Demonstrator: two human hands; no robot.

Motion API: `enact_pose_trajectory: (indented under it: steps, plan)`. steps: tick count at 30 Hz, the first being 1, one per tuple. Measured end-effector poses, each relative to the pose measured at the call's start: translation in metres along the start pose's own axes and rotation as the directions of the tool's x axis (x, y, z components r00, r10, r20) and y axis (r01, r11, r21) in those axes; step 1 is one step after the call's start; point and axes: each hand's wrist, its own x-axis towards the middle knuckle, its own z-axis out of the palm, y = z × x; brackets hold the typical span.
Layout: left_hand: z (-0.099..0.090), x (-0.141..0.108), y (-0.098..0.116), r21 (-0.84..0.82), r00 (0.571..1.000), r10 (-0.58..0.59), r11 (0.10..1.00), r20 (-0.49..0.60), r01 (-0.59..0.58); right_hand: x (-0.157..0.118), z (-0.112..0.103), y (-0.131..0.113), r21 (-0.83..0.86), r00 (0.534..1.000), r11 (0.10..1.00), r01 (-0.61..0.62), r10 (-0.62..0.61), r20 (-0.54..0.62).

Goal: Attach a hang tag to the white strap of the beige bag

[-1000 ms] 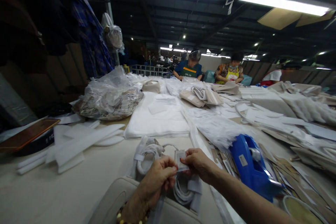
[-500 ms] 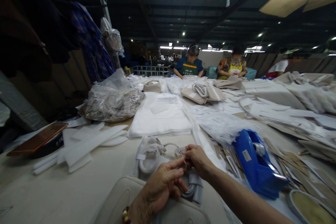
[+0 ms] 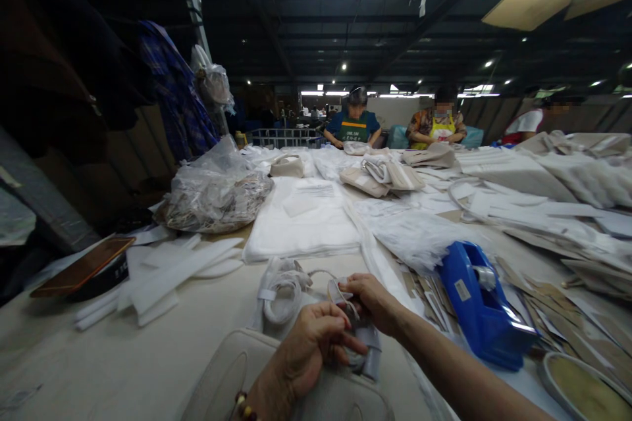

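Nearest, a beige bag lies under the wrists. Above it, the left hand and right hand both pinch a small clear tag packet between fingertips, likely keeping it taut over coiled white straps. A blue tape dispenser sits right. Farther back, a clear plastic bag holds pale printed pieces.

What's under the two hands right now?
A beige bag lies under the left hand, a bundled white strap under the right hand. The bag's middle is covered.
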Motion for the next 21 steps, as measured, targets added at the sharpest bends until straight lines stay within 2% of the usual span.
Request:
enact_pose_trajectory:
  steps: [3,10,13,17,21]
  plan:
    - [-0.004,0.012,0.005,-0.065,0.986,0.044,0.996,-0.159,-0.055,-0.003,0.001,-0.001,0.005,1.000,1.000,-0.004,0.004,-0.005]
    - [0.002,0.040,0.004,0.031,0.954,-0.010,0.999,-0.299,0.020,-0.011,0.004,-0.007,-0.085,0.999,0.996,0.003,-0.006,-0.032]
    - [0.002,0.045,0.001,0.040,0.941,-0.023,0.998,-0.337,0.038,-0.009,0.000,-0.006,-0.192,0.995,0.981,0.032,-0.049,-0.086]
    - [0.000,0.043,0.001,0.030,0.932,-0.010,0.999,-0.363,0.023,0.002,-0.008,-0.007,-0.349,0.966,0.933,0.094,-0.171,-0.195]
    - [0.000,0.037,0.003,0.030,0.937,0.003,1.000,-0.350,0.008,0.014,-0.013,-0.011,-0.454,0.955,0.881,0.133,-0.237,-0.179]
